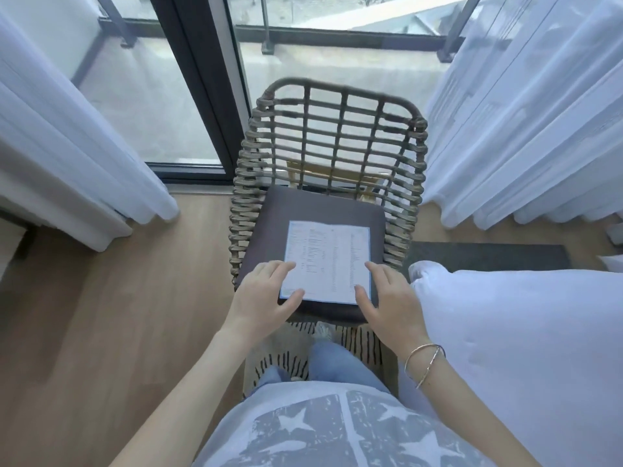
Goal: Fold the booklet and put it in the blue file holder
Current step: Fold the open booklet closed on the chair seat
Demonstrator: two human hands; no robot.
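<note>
A white booklet [328,257] with printed columns of text and a thin blue edge lies flat on the dark grey seat cushion [269,217] of a wicker chair. My left hand [266,294] rests at its near left corner, fingers spread, fingertips on the paper. My right hand [387,298] lies at its near right corner, fingers apart, touching the page edge. Neither hand grips the booklet. No blue file holder is in view.
The wicker chair [337,129] stands before a glass balcony door [188,96], with white curtains [67,146] on both sides. A white duvet [522,332] lies at the right. A striped rug [286,362] covers the wooden floor [118,315] under my feet.
</note>
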